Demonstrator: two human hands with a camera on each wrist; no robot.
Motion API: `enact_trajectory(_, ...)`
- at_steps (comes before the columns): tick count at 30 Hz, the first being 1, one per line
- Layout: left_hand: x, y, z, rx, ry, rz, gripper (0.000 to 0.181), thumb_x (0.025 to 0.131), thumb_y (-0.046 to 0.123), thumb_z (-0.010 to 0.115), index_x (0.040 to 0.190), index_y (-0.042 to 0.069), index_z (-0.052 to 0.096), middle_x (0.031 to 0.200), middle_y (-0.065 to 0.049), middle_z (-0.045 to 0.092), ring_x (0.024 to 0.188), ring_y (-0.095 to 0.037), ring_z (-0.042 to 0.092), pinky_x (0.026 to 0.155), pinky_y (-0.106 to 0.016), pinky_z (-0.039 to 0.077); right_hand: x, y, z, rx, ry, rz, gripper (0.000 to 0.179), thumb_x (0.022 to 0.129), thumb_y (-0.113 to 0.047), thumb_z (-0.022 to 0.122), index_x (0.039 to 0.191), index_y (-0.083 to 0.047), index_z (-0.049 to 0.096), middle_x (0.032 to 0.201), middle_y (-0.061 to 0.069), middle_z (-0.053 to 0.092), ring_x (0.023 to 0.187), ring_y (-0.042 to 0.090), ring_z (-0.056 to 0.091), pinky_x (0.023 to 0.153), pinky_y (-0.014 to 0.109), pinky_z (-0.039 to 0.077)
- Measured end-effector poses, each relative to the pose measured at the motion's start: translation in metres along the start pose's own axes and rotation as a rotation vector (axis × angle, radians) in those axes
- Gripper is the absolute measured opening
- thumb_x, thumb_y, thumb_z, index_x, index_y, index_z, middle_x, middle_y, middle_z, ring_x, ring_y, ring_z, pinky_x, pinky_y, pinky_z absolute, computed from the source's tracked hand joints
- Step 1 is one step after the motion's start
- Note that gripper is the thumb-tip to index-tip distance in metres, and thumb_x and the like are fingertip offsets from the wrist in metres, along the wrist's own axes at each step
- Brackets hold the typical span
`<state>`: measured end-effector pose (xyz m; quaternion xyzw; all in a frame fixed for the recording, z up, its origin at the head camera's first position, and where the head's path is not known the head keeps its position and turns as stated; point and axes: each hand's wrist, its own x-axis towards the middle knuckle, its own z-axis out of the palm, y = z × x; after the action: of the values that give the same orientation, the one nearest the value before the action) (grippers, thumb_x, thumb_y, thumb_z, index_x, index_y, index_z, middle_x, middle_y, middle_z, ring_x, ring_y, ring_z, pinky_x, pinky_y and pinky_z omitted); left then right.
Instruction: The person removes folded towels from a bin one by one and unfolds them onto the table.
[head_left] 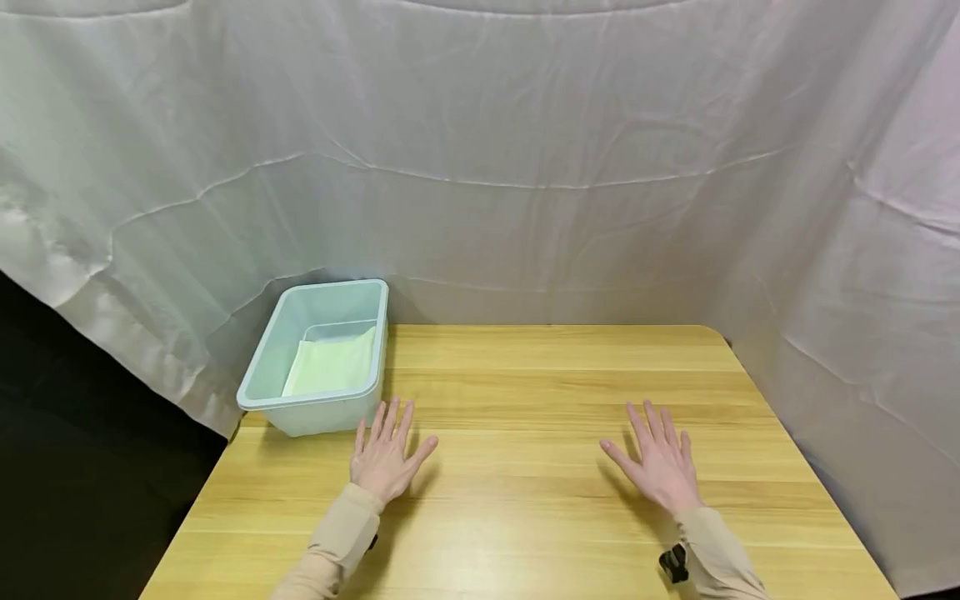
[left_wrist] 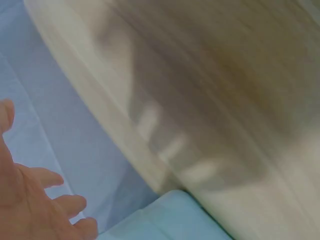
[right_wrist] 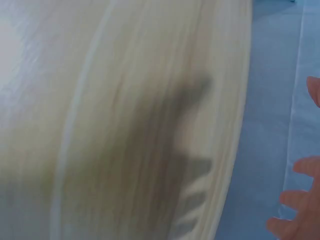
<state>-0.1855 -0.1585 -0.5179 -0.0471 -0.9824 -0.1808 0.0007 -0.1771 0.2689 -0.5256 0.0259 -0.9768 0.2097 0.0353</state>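
Observation:
Palm down over the wooden table point(head_left: 525, 517), my left hand point(head_left: 386, 462) has its fingers spread and holds nothing. Its fingertips overlap the near right corner of a pale blue plastic bin point(head_left: 315, 402) in the head view. Inside that bin lies a folded pale yellow-green cloth point(head_left: 333, 364). On the other side, my right hand point(head_left: 663, 471) is likewise spread above the wood, with nothing in it. Both hands cast shadows on the tabletop. Part of the left hand point(left_wrist: 35, 205) shows in the left wrist view, beside a corner of the bin point(left_wrist: 172, 220).
Light grey curtains point(head_left: 540, 233) hang behind the table and along its right side. The bin stands at the table's far left corner, close to the curtain. A black area point(head_left: 90, 467) lies beyond the left edge. A small black device point(head_left: 673, 563) sits at the right wrist.

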Motion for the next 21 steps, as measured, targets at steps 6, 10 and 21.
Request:
enact_trajectory(6, -0.003, 0.008, -0.014, -0.047, 0.006, 0.021, 0.081, 0.100, 0.060, 0.044, 0.161, 0.013, 0.021, 0.169, -0.014, 0.016, 0.158, -0.037, 0.009, 0.128, -0.060, 0.006, 0.002, -0.006, -0.009, 0.059, 0.005, -0.012, 0.088, 0.097, -0.062, 0.051, 0.161, -0.010, 0.022, 0.166, 0.027, 0.012, 0.151, 0.055, 0.009, 0.115, 0.080, 0.005)
enact_trajectory(10, -0.005, 0.013, -0.025, -0.139, 0.038, 0.055, 0.079, 0.102, 0.054, 0.046, 0.160, 0.006, 0.023, 0.167, -0.020, 0.020, 0.156, -0.042, 0.015, 0.127, -0.061, 0.014, 0.003, -0.007, -0.011, 0.097, 0.008, -0.026, 0.085, 0.098, -0.058, 0.051, 0.160, -0.007, 0.023, 0.165, 0.029, 0.013, 0.150, 0.056, 0.011, 0.114, 0.081, 0.007)
enact_trajectory(21, -0.004, 0.016, -0.060, -0.447, 0.103, 0.037, 0.075, 0.100, 0.045, 0.059, 0.154, -0.001, 0.035, 0.156, -0.024, 0.041, 0.144, -0.045, 0.041, 0.119, -0.061, 0.034, 0.006, -0.008, -0.019, 0.193, -0.016, -0.037, 0.081, 0.101, -0.051, 0.050, 0.157, 0.002, 0.025, 0.163, 0.034, 0.016, 0.149, 0.056, 0.016, 0.117, 0.076, 0.012)
